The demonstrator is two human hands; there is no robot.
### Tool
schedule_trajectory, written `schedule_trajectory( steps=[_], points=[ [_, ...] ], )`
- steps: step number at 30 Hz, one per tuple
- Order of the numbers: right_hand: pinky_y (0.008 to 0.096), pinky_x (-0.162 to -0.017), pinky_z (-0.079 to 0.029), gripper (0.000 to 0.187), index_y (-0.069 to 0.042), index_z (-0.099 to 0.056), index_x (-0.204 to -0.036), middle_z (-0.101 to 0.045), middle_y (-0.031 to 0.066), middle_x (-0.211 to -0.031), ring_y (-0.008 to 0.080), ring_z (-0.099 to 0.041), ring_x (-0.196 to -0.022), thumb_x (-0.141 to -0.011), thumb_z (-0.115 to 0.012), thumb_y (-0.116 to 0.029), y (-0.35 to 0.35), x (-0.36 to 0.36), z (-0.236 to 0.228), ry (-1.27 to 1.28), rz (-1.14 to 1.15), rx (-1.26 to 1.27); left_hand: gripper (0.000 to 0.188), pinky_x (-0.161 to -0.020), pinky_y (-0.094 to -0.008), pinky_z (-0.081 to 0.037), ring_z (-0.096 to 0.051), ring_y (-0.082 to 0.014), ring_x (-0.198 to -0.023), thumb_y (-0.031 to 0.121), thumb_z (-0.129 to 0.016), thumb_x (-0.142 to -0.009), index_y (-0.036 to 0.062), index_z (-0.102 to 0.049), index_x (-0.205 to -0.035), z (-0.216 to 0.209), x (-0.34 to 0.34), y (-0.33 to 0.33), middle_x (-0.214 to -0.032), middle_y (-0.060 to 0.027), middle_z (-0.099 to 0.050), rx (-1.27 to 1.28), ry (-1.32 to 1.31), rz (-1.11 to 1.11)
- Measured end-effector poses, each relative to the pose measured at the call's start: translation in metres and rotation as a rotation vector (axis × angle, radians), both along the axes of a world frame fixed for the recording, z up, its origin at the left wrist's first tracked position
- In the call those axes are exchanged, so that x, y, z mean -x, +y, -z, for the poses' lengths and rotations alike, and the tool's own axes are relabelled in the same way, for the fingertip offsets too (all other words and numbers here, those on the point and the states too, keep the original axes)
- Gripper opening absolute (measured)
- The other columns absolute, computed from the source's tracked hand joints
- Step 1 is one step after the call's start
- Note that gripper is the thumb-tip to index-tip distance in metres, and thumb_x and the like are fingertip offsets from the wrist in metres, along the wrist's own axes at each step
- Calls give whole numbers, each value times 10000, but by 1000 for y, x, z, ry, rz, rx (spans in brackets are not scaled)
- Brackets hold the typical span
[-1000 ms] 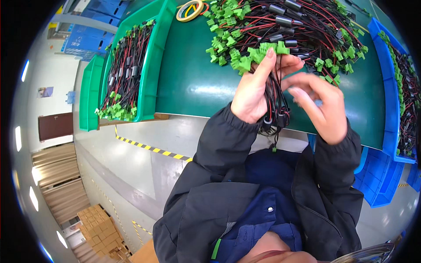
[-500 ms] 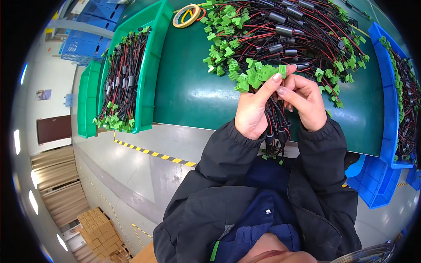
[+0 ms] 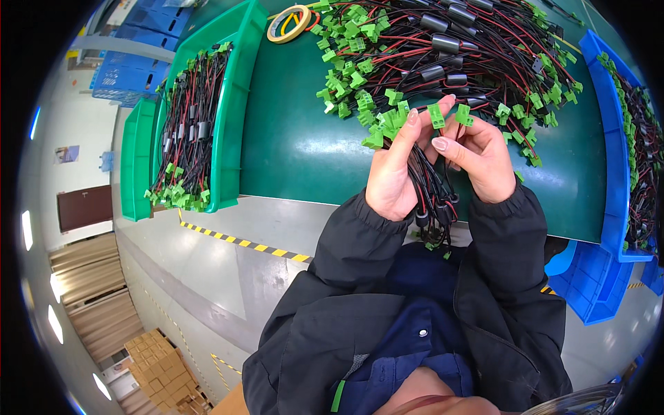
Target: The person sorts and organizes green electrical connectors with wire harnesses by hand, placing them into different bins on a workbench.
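My left hand (image 3: 395,173) is closed around a bundle of cable harnesses (image 3: 432,194), black and red wires with green plug connectors at their upper ends and dark ferrite cores lower down. The bundle hangs past the table's near edge. My right hand (image 3: 482,155) pinches a cable just below its green connector (image 3: 464,115). Another green connector (image 3: 436,116) stands between the two hands, near the left fingertips; which hand bears it is hard to make out. Just beyond my hands lies a large pile of similar cable harnesses (image 3: 446,45) on the green table (image 3: 297,152).
A green bin (image 3: 232,131) with cable harnesses stands left, beside a smaller green bin (image 3: 138,166). At right is a blue bin (image 3: 612,166) of cables, with another blue bin (image 3: 588,283) lower down. Tape rolls (image 3: 289,24) lie at the far left of the table.
My right hand has drawn one green connector rightward, away from the bundle. My left hand has shifted slightly left with the bundle, and a second connector now stands apart between the hands.
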State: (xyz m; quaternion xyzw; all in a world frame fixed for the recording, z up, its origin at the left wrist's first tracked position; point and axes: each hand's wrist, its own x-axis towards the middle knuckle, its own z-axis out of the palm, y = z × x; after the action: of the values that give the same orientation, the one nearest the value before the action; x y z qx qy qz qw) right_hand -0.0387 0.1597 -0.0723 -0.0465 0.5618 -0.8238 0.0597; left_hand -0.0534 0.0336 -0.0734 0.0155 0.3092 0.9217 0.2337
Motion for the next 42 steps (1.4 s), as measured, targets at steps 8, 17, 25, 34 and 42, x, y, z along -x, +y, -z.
schedule_trajectory(
  steps=[8,17,25,34,42],
  points=[
    [184,-565,-372,112,-36,-510,-733,-513,-14,-668,48,-475,-615,-746,-616,-70,0,-2,5,-17,-41,-25,263,-831,-271,-398,-482,-134,-980,194,-549,-822,9,-523,-1007,2,-2,0,-1189,-106,-465,57,-74,-64],
    [158,-487,-283,110,-32,-534,-724,-523,-29,-653,1,-390,-534,-710,-644,-36,-5,-6,2,-60,12,-275,340,-866,-327,-397,-489,-196,-1010,273,-519,-837,-5,-508,-1033,4,4,-5,-1156,-131,-484,32,17,17],
    [198,-646,-404,104,17,-574,-788,-581,20,-739,58,-516,-685,-783,-569,-87,-1,-9,7,25,84,-115,428,-915,-363,-365,-428,-241,-1094,341,-412,-875,4,-416,-1138,9,3,-6,-1196,-191,-420,108,40,-14],
    [202,-566,-365,187,13,-568,-773,-536,18,-683,63,-458,-588,-815,-532,-166,-3,-11,5,-131,-111,223,418,-733,-311,-452,-505,-204,-903,298,-491,-847,13,-401,-1139,9,2,-7,-1074,-124,-510,58,14,4],
    [172,-491,-300,200,28,-588,-815,-546,6,-642,45,-419,-528,-824,-522,-160,2,-10,7,-125,-170,92,405,-705,-273,-454,-525,-152,-837,246,-544,-824,-14,-432,-1114,8,-2,-6,-946,-124,-551,29,-80,-112]
  ],
)
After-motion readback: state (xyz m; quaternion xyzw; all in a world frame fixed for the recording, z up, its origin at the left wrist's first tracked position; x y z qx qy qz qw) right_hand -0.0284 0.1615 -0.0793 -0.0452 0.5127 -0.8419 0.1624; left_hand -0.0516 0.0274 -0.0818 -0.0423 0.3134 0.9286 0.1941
